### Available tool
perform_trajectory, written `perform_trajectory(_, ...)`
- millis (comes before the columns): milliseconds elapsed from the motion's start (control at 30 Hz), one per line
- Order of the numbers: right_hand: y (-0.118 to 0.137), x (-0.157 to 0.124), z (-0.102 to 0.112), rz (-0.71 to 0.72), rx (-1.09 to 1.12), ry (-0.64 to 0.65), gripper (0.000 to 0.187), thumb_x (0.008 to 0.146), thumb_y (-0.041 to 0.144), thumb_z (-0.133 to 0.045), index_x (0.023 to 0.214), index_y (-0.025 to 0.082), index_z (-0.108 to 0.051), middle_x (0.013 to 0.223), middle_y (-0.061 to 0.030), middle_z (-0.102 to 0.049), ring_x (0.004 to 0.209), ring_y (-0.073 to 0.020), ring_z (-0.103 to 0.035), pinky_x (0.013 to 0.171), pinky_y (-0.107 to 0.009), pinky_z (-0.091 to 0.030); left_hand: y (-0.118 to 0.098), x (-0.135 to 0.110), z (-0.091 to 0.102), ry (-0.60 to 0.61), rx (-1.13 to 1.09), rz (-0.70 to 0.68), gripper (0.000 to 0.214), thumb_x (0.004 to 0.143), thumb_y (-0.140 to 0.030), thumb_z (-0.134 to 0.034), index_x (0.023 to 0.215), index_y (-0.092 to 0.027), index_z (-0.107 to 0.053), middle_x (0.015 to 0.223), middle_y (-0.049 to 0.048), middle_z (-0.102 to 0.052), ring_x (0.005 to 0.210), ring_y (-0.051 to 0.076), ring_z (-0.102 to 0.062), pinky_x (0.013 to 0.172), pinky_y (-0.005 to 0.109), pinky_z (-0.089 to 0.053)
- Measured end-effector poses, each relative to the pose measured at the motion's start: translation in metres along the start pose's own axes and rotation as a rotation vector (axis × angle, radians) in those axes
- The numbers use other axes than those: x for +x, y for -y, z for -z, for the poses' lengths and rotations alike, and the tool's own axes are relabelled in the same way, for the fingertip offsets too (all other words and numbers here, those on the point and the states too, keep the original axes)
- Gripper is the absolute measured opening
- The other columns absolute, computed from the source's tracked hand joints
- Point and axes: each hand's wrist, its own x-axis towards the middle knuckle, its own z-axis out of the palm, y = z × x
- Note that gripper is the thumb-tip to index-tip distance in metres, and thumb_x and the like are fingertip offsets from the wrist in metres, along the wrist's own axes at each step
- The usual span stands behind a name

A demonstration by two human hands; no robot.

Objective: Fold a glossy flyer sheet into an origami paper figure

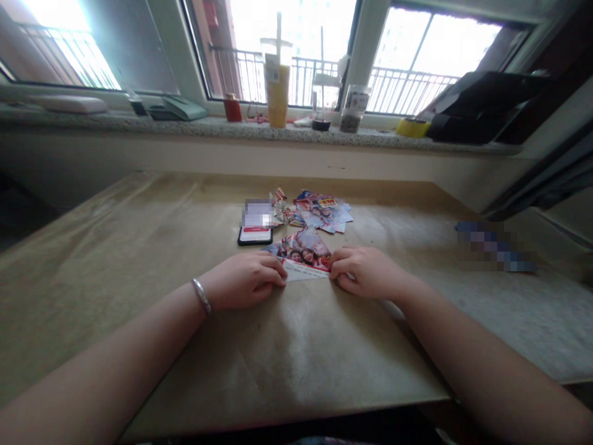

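A colourful printed paper sheet (303, 254), partly folded with a white edge turned up, lies on the brown table (139, 247) in front of me. My left hand (245, 278), with a silver bracelet on its wrist, has its fingers curled and pinches the sheet's left corner. My right hand (365, 272) is curled too and presses the sheet's right corner. Behind the sheet lie a stack of similar printed sheets (324, 213) and some small folded paper pieces (281, 207).
A phone (255, 230) lies just left of the folded pieces. On the stone windowsill (139, 127) stand a tall drink cup with a straw (277, 80), a red can (232, 108), jars, a yellow tape roll (412, 127) and a black device (477, 105).
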Motion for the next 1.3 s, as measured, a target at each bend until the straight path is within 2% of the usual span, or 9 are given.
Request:
perform_trajectory(233,-0.002,-0.002,0.002,-0.011,-0.123,0.035,0.02,0.074,0.015,-0.049,0.071,0.022,-0.068,0.083,-0.0011,-0.068,0.073,-0.0142,-0.058,0.062,-0.026,-0.037,0.005,-0.002,0.003,0.022,-0.066,-0.025,0.033,0.076,-0.006,-0.045,0.089,-0.023,-0.07,0.104,-0.0002,-0.069,0.098,0.015,-0.061,0.092,0.03,-0.048)
perform_trajectory(400,-0.002,-0.001,-0.001,-0.081,-0.119,0.009,0.02,0.076,0.016,-0.048,0.069,0.021,-0.066,0.084,-0.0009,-0.068,0.073,-0.0141,-0.059,0.062,-0.025,-0.036,0.003,0.001,-0.001,0.011,-0.005,0.084,0.027,0.077,-0.007,-0.044,0.087,-0.02,-0.066,0.095,0.0022,-0.067,0.089,0.015,-0.06,0.082,0.026,-0.049)
perform_trajectory(533,-0.001,0.002,-0.006,-0.138,-0.089,-0.029,0.021,0.077,0.014,-0.046,0.071,0.02,-0.066,0.08,-0.0019,-0.067,0.073,-0.0145,-0.059,0.063,-0.025,-0.037,-0.001,0.006,-0.012,-0.025,0.111,0.082,0.022,0.086,-0.016,-0.045,0.097,-0.019,-0.063,0.097,0.0058,-0.063,0.088,0.017,-0.056,0.079,0.028,-0.048)
perform_trajectory(600,0.0,0.004,-0.009,-0.165,-0.057,-0.068,0.022,0.077,0.013,-0.046,0.073,0.021,-0.066,0.081,-0.0018,-0.066,0.075,-0.0148,-0.059,0.065,-0.025,-0.039,-0.005,0.007,-0.018,-0.072,0.202,0.067,0.028,0.089,-0.017,-0.043,0.112,-0.02,-0.06,0.103,0.0075,-0.061,0.092,0.019,-0.055,0.082,0.032,-0.048)
perform_trajectory(733,0.001,0.006,-0.015,-0.197,0.019,-0.192,0.024,0.081,0.015,-0.046,0.088,0.021,-0.068,0.095,-0.0049,-0.065,0.086,-0.0166,-0.06,0.076,-0.028,-0.045,-0.009,0.008,-0.026,-0.109,0.269,0.104,0.03,0.093,-0.023,-0.042,0.117,-0.026,-0.059,0.119,0.0079,-0.058,0.103,0.023,-0.052,0.087,0.04,-0.047)
perform_trajectory(900,0.001,0.008,-0.019,-0.206,0.054,-0.297,0.036,0.083,0.021,-0.05,0.118,0.021,-0.059,0.126,-0.0099,-0.056,0.114,-0.0226,-0.052,0.097,-0.039,-0.043,-0.004,0.01,-0.025,-0.089,0.2,0.04,0.031,0.094,-0.023,-0.041,0.117,-0.03,-0.06,0.12,0.0035,-0.06,0.104,0.022,-0.053,0.088,0.041,-0.048)
perform_trajectory(1100,-0.003,0.009,-0.02,-0.274,0.066,-0.219,0.048,0.081,0.024,-0.052,0.129,0.017,-0.05,0.13,-0.0116,-0.054,0.119,-0.0249,-0.049,0.101,-0.041,-0.041,-0.001,0.01,-0.022,-0.061,0.142,-0.058,0.032,0.094,-0.02,-0.041,0.116,-0.029,-0.061,0.119,0.0032,-0.062,0.108,0.02,-0.052,0.09,0.039,-0.049)
perform_trajectory(1200,-0.003,0.01,-0.02,-0.286,0.094,-0.171,0.045,0.083,0.025,-0.051,0.127,0.018,-0.05,0.12,-0.0113,-0.06,0.112,-0.0247,-0.053,0.095,-0.041,-0.044,-0.002,0.01,-0.021,-0.071,0.118,-0.08,0.032,0.093,-0.018,-0.041,0.117,-0.027,-0.06,0.12,0.0032,-0.061,0.11,0.019,-0.052,0.092,0.038,-0.048)
perform_trajectory(1300,-0.003,0.01,-0.02,-0.29,0.099,-0.179,0.037,0.083,0.024,-0.051,0.12,0.019,-0.056,0.111,-0.0103,-0.063,0.107,-0.0243,-0.055,0.093,-0.041,-0.044,-0.001,0.01,-0.02,-0.071,0.101,-0.068,0.032,0.093,-0.017,-0.041,0.118,-0.025,-0.059,0.122,0.0033,-0.061,0.113,0.019,-0.052,0.095,0.038,-0.047)
